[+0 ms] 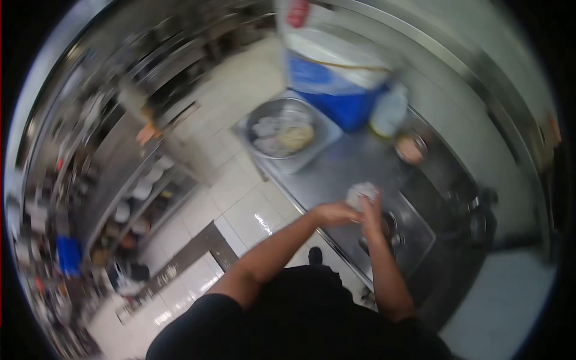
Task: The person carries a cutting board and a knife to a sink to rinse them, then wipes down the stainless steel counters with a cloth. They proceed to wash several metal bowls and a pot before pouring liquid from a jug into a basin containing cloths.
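Over the sink, my left hand and my right hand come together around a whitish, rounded lump. It looks crumpled, perhaps wrapped in clear plastic; blur hides what it is. The fingers of both hands press against its near side. Farther left on the steel counter, a round metal bowl contains several similar whitish lumps and a yellowish one. Under this bowl lies a pale tray or board.
Behind the bowl stands a blue bin topped with clear plastic. A translucent jug and a small bowl sit near the wall. The faucet is at the right. Across the tiled floor, a person's hand shows by shelving.
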The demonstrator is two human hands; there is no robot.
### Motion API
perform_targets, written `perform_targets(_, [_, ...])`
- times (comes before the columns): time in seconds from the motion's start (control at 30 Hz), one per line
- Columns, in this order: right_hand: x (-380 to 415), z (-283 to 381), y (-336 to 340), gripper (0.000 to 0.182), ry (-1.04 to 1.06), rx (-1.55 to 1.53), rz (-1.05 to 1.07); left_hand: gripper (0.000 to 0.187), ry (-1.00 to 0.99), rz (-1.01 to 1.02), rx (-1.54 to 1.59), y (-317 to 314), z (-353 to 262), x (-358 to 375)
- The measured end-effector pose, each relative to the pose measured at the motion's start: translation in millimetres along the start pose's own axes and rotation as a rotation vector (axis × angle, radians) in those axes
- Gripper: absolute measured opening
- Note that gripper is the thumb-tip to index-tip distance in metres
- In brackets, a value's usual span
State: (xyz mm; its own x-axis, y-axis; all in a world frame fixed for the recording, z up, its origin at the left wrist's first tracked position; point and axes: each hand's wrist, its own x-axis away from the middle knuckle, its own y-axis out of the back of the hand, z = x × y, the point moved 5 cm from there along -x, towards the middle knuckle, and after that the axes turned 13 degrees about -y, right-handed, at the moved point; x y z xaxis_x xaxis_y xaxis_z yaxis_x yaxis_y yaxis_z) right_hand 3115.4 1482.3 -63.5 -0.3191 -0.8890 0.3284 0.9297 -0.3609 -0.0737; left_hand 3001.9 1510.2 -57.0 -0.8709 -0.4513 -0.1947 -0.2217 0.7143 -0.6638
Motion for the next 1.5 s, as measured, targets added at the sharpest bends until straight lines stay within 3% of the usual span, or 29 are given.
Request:
perform_targets(0.03, [3,-2,10,0.066,-0.042,0.056,0.045,0.045,0.016,-0.058,-0.089,-16,-11,-7])
perform_targets(0.17, [15,1,46,0.081,-0.091,0.216,0.342,0.047,0.138,-0.195,-0.326,20,31,-43])
perform_targets(0.27, [32,22,95,0.083,0.033,0.713,0.156,0.046,0.184,-0.217,-0.303,13,54,-61])
perform_targets(0.3, [42,40,106,0.082,0.283,0.736,-0.044,0.045,0.237,-0.220,-0.308,12,63,-68])
perform_targets(0.33, [52,53,105,0.083,0.407,0.909,-0.035,0.043,0.286,-0.223,-0.309,13,71,-74])
perform_targets(0.37, [62,67,104,0.084,0.538,1.081,-0.027,0.047,0.303,-0.101,-0.266,9,76,-82])
perform_targets(0.4, [70,73,102,0.086,0.676,1.248,-0.019,0.046,0.109,0.191,-0.449,3,83,-91])
perform_targets(0.43, [70,70,101,0.086,0.695,1.276,0.014,0.045,-0.086,0.475,-0.639,2,95,-94])
perform_targets(0.5, [59,52,114,0.085,0.675,1.168,0.038,0.045,-0.184,0.792,-0.857,-6,95,-98])
perform_targets(0.57, [42,22,130,0.083,0.611,1.099,0.019,0.045,0.274,0.602,-0.970,-26,87,-112])
perform_targets(0.6, [33,10,137,0.082,0.555,1.082,-0.025,0.044,0.630,0.359,-1.026,-32,87,-115])
perform_targets(0.67, [19,5,144,0.076,0.492,0.982,-0.098,0.038,0.527,0.509,-1.318,-43,97,-139])
perform_targets(0.73, [3,-3,156,0.065,0.439,1.084,-0.177,0.032,0.007,0.548,-1.622,-13,149,-162])
perform_targets(0.83, [5,1,160,0.048,0.306,1.177,-0.235,0.025,0.159,0.313,-1.656,-34,124,-156])
perform_targets(0.87, [8,0,161,0.045,0.281,1.183,-0.243,0.023,0.224,0.323,-1.722,-33,133,-156])
perform_targets(0.93, [11,-12,162,0.040,0.104,1.252,-0.222,0.030,0.236,-0.033,-1.577,-6,165,-152])
perform_targets(0.97, [13,-24,165,0.035,0.119,1.312,-0.242,0.024,0.400,-0.075,-1.562,-11,160,-144])
perform_targets(1.07, [17,-47,166,0.030,0.143,1.445,-0.276,0.022,0.559,-0.189,-1.535,4,182,-134])
perform_targets(1.13, [19,-53,153,0.029,0.138,1.441,-0.235,0.019,0.363,0.268,-1.833,-12,152,-119])
perform_targets(1.23, [17,-52,121,0.027,0.149,1.376,-0.094,0.013,0.187,0.492,-2.060,-14,120,-95])
perform_targets(1.33, [9,-50,73,0.026,0.151,1.240,0.103,0.011,-0.004,0.369,-2.119,0,76,-69])
perform_targets(1.43, [0,-51,8,0.024,0.119,1.033,0.332,0.009,-0.007,0.282,-2.190,30,30,-32])
perform_targets(1.5, [-2,-50,-48,0.023,0.069,0.878,0.494,0.011,-0.078,0.112,-2.254,51,-10,10])
